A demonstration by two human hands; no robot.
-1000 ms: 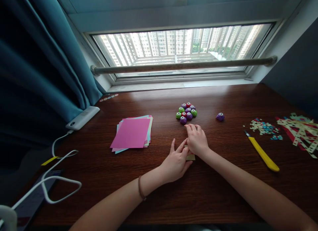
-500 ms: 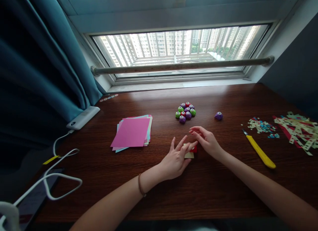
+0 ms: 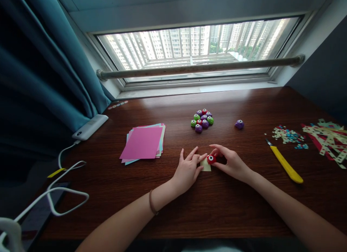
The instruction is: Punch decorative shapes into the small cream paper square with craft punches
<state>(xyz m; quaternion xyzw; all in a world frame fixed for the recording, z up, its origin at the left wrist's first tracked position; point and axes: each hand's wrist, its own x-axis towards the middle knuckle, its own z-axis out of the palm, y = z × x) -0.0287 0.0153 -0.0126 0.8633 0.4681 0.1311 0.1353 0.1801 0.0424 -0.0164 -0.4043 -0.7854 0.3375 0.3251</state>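
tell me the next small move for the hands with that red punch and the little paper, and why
Probably press down on the red punch. The right hand grips it by the sides, it sits on the edge of the small cream paper piece, and the left hand fingertips pin that paper flat on the table, so things look lined up for a punch.

Dark wooden desk (image 3: pixel 244 216) under a window, craft things spread across it.

Landmark: the cluster of small round punches (image 3: pixel 202 120) at the middle back; left of it, a stack of coloured paper sheets (image 3: pixel 142 142), pink on top; right of it, one purple punch (image 3: pixel 239 124) alone; further right, paper confetti (image 3: pixel 288 135), a yellow craft knife (image 3: pixel 285 164) and, at the edge, punched paper strips (image 3: pixel 329 140); just in front, a cream paper scrap (image 3: pixel 206 165) with a red punch (image 3: pixel 211 158); far left, a white power bank (image 3: pixel 90 127) and white cable (image 3: pixel 62 194).
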